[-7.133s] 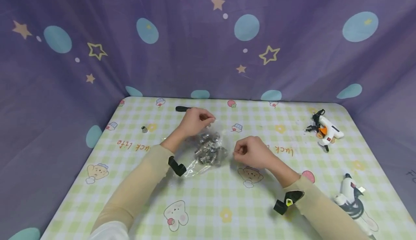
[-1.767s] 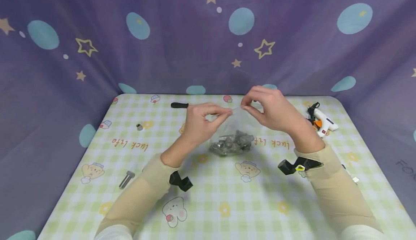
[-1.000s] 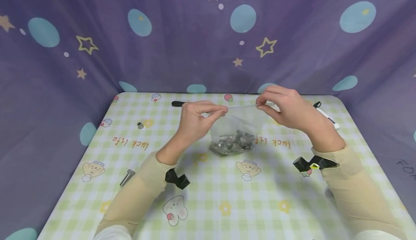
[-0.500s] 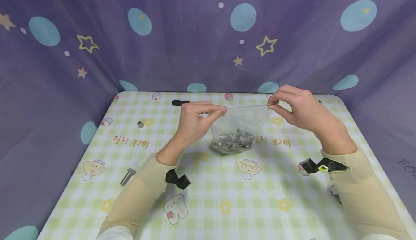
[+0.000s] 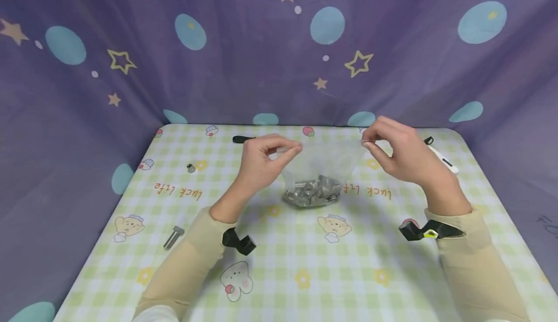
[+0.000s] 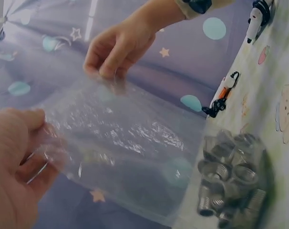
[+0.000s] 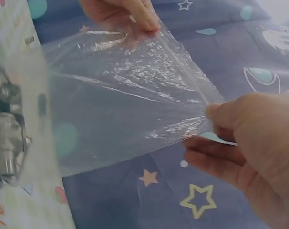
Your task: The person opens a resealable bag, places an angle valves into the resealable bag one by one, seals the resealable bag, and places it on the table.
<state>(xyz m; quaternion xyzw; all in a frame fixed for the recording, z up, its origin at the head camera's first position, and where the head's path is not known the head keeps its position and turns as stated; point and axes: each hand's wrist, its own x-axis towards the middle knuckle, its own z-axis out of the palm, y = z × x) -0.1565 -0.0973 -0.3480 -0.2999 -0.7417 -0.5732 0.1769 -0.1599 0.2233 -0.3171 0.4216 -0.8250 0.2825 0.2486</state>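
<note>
A clear plastic zip bag (image 5: 331, 160) hangs by its top edge between both hands, its bottom at the tabletop. Several silvery threaded metal fittings (image 5: 314, 193) are heaped in its bottom; the left wrist view shows threads and round openings. My left hand (image 5: 266, 162) pinches the bag's top edge near the left side between thumb and fingers. At the right end of that edge, my right hand (image 5: 401, 152) pinches the plastic the same way. The right wrist view shows the top edge stretched taut from one hand to the other.
A hex bolt (image 5: 173, 238) lies beside the left forearm, and a small metal fitting (image 5: 191, 168) farther back. Behind the left hand a black handle (image 5: 242, 139) sticks out. White glue guns (image 6: 225, 90) lie on the right, partly hidden by the right arm in the head view.
The bag, earlier lying on the table, now hangs from both hands. My right hand has slid right along the top edge to its end; the left hand has barely moved lately.
</note>
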